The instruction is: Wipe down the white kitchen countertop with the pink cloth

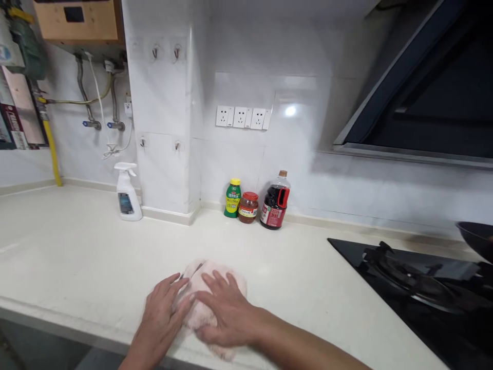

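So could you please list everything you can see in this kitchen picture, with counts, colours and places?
cloth: 1, pale pink, near front edge of counter, under both hands
counter: 1, cream, across the view
spray bottle: 1, white, on counter by wall column
green bottle: 1, green with yellow cap, at back wall
jar: 1, red lid, between green bottle and dark bottle
dark bottle: 1, dark liquid, red label, right of jar
sockets: 3, white, on wall tiles
hob: 1, black, set in counter at right
wok: 1, black, at right edge
hood: 1, dark, upper right
left hand: flat on cloth's left side
right hand: flat on cloth
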Demonstrator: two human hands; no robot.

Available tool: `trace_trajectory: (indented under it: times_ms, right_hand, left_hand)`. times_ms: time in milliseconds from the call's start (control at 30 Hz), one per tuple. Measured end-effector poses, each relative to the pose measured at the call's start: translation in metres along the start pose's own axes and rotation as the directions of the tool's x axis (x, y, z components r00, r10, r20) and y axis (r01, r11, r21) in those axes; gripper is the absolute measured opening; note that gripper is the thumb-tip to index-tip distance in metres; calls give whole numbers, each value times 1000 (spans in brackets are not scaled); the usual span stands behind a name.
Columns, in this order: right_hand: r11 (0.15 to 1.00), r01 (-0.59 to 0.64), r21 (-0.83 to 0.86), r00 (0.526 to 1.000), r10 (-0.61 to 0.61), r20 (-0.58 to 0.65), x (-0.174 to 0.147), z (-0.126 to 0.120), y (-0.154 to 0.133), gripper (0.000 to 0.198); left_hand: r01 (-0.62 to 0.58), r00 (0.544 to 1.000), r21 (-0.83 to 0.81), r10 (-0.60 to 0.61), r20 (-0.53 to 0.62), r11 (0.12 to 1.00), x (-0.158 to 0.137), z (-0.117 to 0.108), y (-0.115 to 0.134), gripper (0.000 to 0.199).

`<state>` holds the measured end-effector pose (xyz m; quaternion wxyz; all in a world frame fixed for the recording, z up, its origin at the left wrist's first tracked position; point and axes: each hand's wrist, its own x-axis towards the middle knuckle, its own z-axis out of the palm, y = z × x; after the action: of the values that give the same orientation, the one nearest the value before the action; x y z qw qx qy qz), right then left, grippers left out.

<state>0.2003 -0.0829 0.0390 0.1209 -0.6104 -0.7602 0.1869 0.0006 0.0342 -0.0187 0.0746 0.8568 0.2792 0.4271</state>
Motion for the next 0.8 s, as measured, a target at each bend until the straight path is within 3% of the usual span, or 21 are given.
trace_trajectory:
  times_ms: [100, 233, 367, 533, 600, 667, 800]
  right_hand:
    - [999, 48, 7, 999, -48, -15, -16, -1, 8, 73]
    - [969, -224, -109, 970, 211, -118, -44, -21, 64, 66]
    - [791, -583, -184, 801, 522, -293, -96, -43, 135, 64]
    - [535, -836, -124, 534, 740, -408, -188, -48, 192, 74]
    - [456, -883, -113, 457, 776, -434, -218, -37, 199, 75]
    - [403, -905, -138, 418, 777, -471, -238, -22, 196, 75]
    - [374, -910, -180, 413, 766, -494, -237, 4, 159, 74]
  left_hand:
    - [22, 999, 0, -22, 28, 1000, 3, -2, 0, 37]
    - [53, 997, 2, -53, 58, 999, 6, -4, 2, 42]
    - [84, 994, -3, -83, 75, 996, 6, -2, 2, 43]
    - [87, 992, 0, -87, 95, 996, 5, -1, 0, 42]
    - [80, 992, -2, -79, 100, 997, 6, -1, 0, 43]
    - [59, 993, 8, -59, 101, 998, 5, 0, 1, 42]
    - [17, 993, 60, -24, 114, 998, 3, 2, 4, 44]
